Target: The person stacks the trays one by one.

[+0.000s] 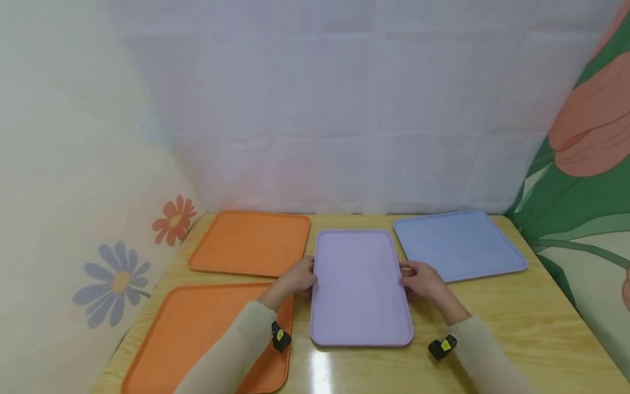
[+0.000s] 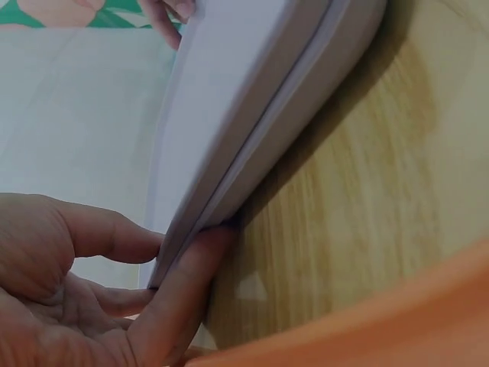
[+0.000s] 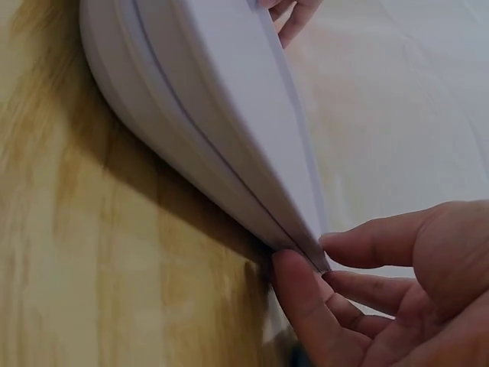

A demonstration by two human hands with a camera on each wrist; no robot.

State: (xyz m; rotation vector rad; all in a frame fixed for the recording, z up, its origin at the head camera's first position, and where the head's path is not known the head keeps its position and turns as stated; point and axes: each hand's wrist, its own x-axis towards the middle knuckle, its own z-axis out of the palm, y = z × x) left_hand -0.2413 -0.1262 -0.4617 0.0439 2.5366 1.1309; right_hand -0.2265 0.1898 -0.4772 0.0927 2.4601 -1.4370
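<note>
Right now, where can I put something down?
Bare table in front of the blue tray, beside the right sleeve, is roomiest. A smaller patch lies in front of the purple trays. Two orange trays crowd the left side.

Wears long, pale sleeves (image 1: 230, 350).
Bears two small, boxy black cameras (image 1: 283, 343), marked with a yellow patch (image 1: 445, 346) apiece.

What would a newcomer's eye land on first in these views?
Probably the stacked lilac trays at the head view's lower centre, held along opposite sides by the left hand and right hand. Next, the vivid orange trays on the left, then the blue tray at back right.
</note>
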